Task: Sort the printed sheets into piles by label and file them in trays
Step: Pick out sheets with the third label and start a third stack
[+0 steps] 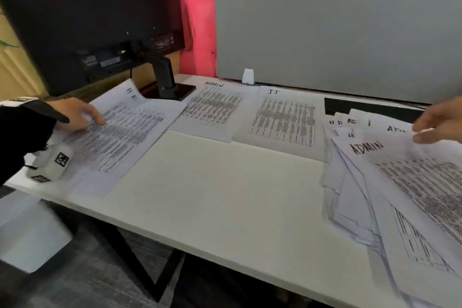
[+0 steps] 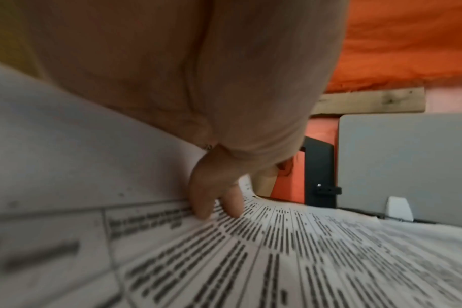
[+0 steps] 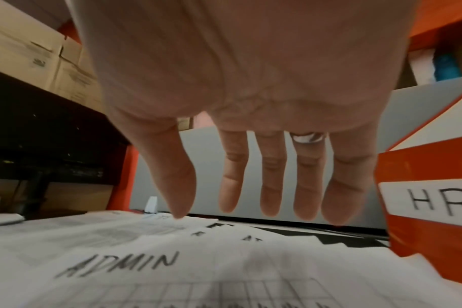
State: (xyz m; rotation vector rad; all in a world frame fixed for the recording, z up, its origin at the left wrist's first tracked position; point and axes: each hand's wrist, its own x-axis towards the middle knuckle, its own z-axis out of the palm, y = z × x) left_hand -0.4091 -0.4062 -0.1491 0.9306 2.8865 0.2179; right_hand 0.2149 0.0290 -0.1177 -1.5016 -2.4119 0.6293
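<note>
Three sorted piles lie along the back of the white desk (image 1: 225,182): an HR pile (image 1: 120,132) at the left, an ADMIN pile (image 1: 212,107) and an IT pile (image 1: 282,120). My left hand (image 1: 97,120) rests its extended fingertips (image 2: 203,212) on the top HR sheet (image 2: 303,250). At the right a loose unsorted heap (image 1: 400,182) is fanned out, with an ADMIN sheet (image 3: 124,262) on top. My right hand (image 1: 420,132) hovers just over that heap's far edge, its fingers (image 3: 269,187) straight and spread, holding nothing.
An orange tray labelled HR (image 3: 422,198) stands right of the heap. A black tray-like object (image 1: 350,106) lies behind the heap. A monitor (image 1: 87,20) on a black stand (image 1: 165,75) and a grey divider (image 1: 337,37) close off the back. The desk's front edge runs diagonally.
</note>
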